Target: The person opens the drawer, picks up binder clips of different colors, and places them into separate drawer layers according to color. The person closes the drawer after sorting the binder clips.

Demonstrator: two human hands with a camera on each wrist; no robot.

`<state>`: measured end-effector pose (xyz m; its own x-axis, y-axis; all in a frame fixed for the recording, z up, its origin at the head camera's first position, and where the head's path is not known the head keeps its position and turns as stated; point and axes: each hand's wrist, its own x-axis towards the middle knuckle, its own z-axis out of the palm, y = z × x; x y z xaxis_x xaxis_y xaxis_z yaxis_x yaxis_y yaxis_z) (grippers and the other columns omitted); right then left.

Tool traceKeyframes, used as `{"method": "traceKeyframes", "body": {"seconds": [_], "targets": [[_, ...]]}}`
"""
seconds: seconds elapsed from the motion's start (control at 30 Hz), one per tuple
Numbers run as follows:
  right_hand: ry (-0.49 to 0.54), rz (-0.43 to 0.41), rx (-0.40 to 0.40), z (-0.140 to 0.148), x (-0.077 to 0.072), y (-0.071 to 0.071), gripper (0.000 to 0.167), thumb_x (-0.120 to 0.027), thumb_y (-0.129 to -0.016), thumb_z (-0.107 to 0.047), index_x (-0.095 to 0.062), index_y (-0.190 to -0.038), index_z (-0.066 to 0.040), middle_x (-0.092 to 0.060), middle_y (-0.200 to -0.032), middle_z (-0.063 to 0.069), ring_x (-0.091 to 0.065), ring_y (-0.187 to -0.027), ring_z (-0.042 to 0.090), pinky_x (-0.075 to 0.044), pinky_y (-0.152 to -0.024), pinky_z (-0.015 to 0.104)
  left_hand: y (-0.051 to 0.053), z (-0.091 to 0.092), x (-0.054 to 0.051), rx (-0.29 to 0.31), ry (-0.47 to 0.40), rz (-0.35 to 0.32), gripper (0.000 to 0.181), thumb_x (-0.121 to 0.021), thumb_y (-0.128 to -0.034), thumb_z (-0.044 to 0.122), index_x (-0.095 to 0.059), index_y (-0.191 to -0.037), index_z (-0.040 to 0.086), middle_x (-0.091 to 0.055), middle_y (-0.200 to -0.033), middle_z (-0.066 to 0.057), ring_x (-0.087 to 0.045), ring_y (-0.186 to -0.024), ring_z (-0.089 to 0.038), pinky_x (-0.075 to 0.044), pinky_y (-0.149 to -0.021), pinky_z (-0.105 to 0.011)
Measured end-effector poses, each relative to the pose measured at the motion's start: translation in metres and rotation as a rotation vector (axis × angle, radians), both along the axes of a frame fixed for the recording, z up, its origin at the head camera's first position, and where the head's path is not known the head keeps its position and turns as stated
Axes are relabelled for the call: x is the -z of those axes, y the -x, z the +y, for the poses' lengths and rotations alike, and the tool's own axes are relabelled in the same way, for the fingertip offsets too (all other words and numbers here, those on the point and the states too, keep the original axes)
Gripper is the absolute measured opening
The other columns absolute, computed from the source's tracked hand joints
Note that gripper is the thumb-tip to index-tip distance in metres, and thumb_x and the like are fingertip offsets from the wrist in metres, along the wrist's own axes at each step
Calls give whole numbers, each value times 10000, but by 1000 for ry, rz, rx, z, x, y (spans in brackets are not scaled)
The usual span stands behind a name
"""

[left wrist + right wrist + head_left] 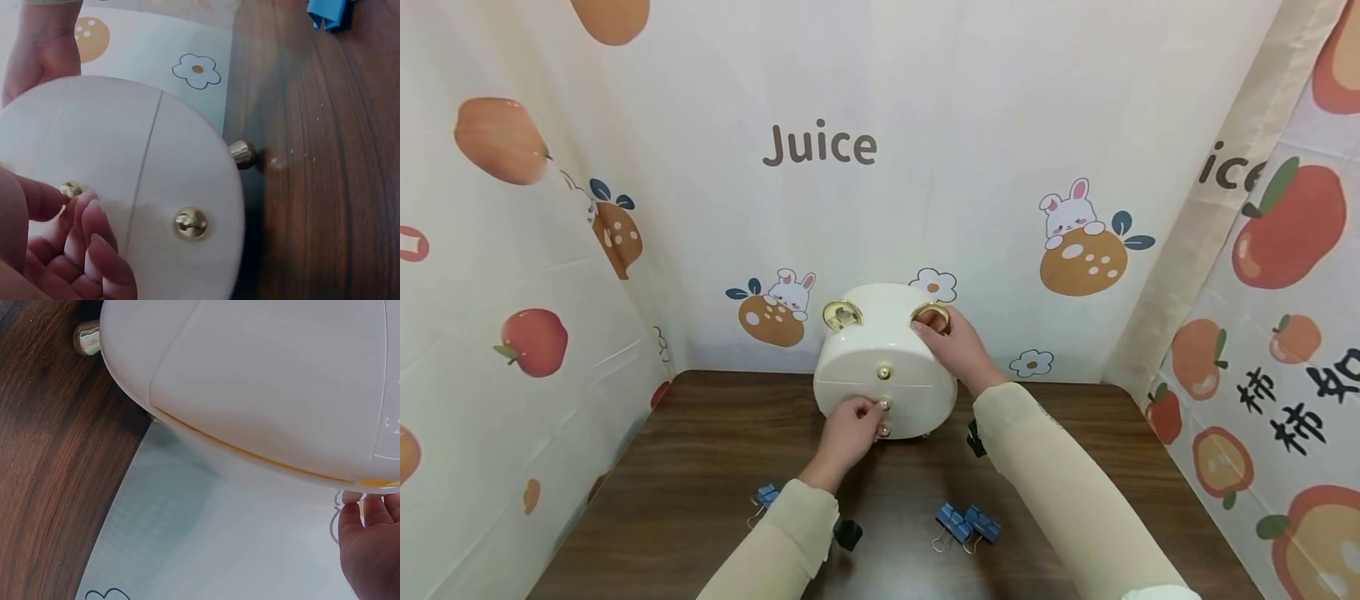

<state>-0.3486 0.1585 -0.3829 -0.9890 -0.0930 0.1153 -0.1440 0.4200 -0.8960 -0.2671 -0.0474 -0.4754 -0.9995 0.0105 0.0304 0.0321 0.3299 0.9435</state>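
Observation:
A cream rounded box (850,367) with gold ring ears and several gold knobs stands at the table's back. My left hand (848,435) pinches the middle knob (885,405) between thumb and fingertips. In the left wrist view the left hand (94,256) is at that knob (72,189), beside a lower knob (190,224). My right hand (958,346) grips the right ring (931,315), its thumb in front. The right wrist view shows the right hand (372,550) at the edge of the box (269,381), its fingertips partly hidden.
Blue binder clips (953,522) lie on the brown table (700,483) at front right, another (767,496) by the left forearm. Black objects (847,534) show near both forearms. A fruit-print curtain (865,225) hangs behind the box and at both sides.

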Motion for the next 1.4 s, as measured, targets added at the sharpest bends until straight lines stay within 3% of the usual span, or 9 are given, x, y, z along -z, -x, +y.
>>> {"method": "traceKeyframes", "body": {"seconds": [0.13,0.4,0.67,0.77,0.9,1.03,1.13,1.23,1.4], "targets": [[1,-7,1,0,0,0,545,-684,-961,-519,-532,-1322,-139,-584,-1332,81,-585,-1164,269,-512,-950,498,-3,-1,-11,-54,67,63,279,-622,-1002,254,-673,-776,98,-611,-682,-29,-555,-615,-189,-459,-563,-333],[3,-13,0,0,0,0,574,-683,-960,-521,-518,-1363,-147,-587,-1338,76,-608,-1141,268,-532,-927,497,-6,0,-30,-73,101,134,246,-642,-1004,289,-702,-841,114,-603,-708,15,-555,-636,-173,-476,-602,-337],[0,2,-5,-1,1,1,535,-685,-967,-499,-534,-1330,-136,-596,-1321,82,-600,-1148,270,-528,-930,495,-6,6,-39,-72,64,132,315,-618,-1024,352,-721,-879,92,-659,-707,-11,-598,-646,-197,-489,-596,-350],[-3,2,-3,-1,1,1,542,-683,-969,-498,-530,-1343,-137,-595,-1327,84,-601,-1152,270,-532,-927,496,-4,8,-42,-43,-39,76,352,-607,-1032,328,-721,-900,22,-678,-714,-64,-632,-646,-220,-519,-607,-364],[-2,-3,-1,0,1,2,551,-682,-969,-496,-524,-1358,-139,-598,-1324,87,-613,-1136,272,-541,-910,490,-1,12,-42,4,-254,-46,370,-583,-1043,285,-716,-980,-54,-647,-690,-72,-621,-608,-181,-529,-610,-337],[-9,-5,5,0,0,1,574,-679,-970,-498,-514,-1385,-136,-597,-1333,94,-614,-1134,276,-540,-911,486,4,13,-45,39,-451,-192,402,-540,-1058,321,-707,-1085,-44,-590,-681,-24,-545,-592,-124,-462,-571,-254],[-10,-11,8,0,-1,0,598,-678,-969,-504,-502,-1408,-137,-592,-1347,96,-609,-1146,277,-537,-919,489,5,14,-50,42,-553,-286,435,-519,-1062,359,-701,-1109,-33,-569,-687,-11,-515,-598,-124,-438,-564,-235],[1,-21,5,0,-1,0,592,-683,-968,-503,-505,-1404,-144,-592,-1344,91,-612,-1144,277,-540,-914,492,6,14,-52,36,-616,-332,444,-520,-1053,373,-702,-1102,-29,-572,-688,-3,-506,-599,-123,-429,-564,-234],[6,-19,3,-1,-1,1,583,-685,-969,-501,-509,-1399,-148,-595,-1338,86,-612,-1144,273,-538,-917,490,8,15,-53,35,-727,-351,441,-533,-1043,395,-695,-1060,-15,-560,-658,14,-485,-562,-99,-388,-520,-205]]}}
